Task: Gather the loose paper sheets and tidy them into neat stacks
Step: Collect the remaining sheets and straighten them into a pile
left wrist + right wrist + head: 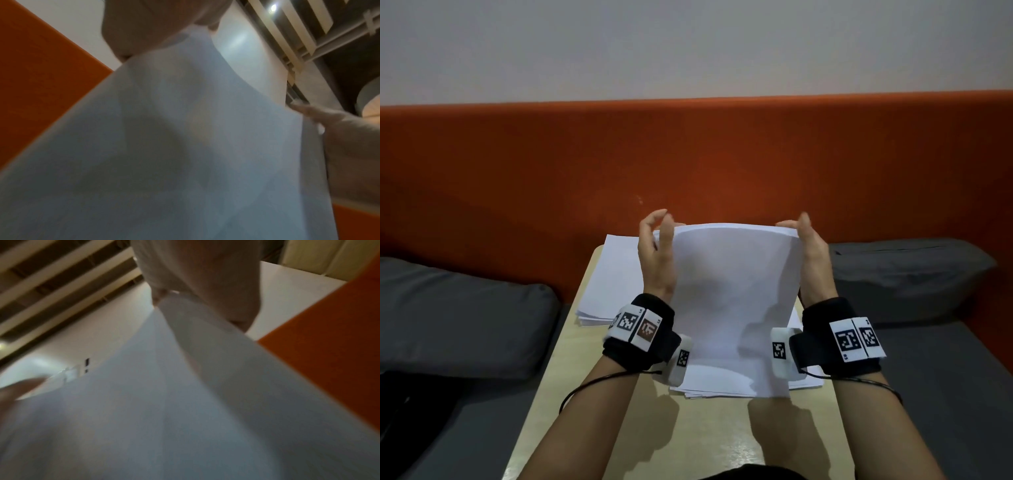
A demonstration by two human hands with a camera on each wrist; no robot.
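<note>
I hold a bundle of white paper sheets (736,291) upright over the small wooden table (592,411). Its lower edge meets a flat pile of sheets (722,387) lying there. My left hand (655,246) grips the bundle's upper left edge, fingers curled near the top corner. My right hand (813,250) grips the upper right edge, fingertips over the top. In the left wrist view the bundle (185,146) fills the frame below my left hand (148,24), with my right hand (339,138) beyond. The right wrist view shows my right hand (201,272) pinching the bundle (185,418).
A second stack of white sheets (613,281) lies at the table's back left, partly over the edge. Grey cushions (458,315) (904,274) flank the table on a bench with an orange backrest (688,154). Bare tabletop shows at the front.
</note>
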